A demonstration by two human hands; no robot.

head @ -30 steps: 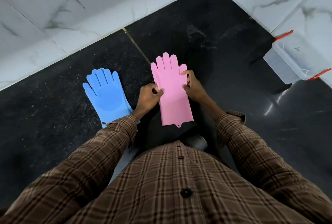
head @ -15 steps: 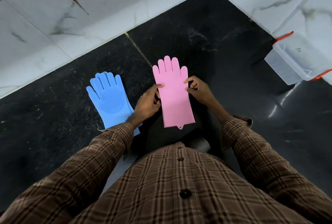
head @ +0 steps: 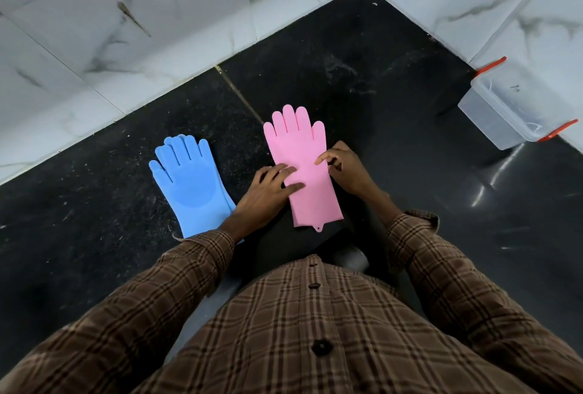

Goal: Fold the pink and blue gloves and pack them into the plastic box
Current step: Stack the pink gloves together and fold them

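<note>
**Pink glove flat, fold not started**

Pink glove [head: 303, 169] lies flat at centre; left hand [head: 268, 188] presses on it with fingers spread, right hand [head: 342, 168] touches its 3 o'clock edge, fingers loosely curled, gripping nothing. Blue glove [head: 192, 182] lies at 9 o'clock, its cuff under the left sleeve [head: 202, 254]. Plastic box [head: 511, 106] sits well apart at 2 o'clock, partly cropped.

Risk: the rubbery glove likely springs open after folding. Box contents and lid are hard to read.

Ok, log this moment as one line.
stage: folding not begun | pink glove: flat, under both hands | left hand | right hand | blue glove: untouched | box: empty
</note>
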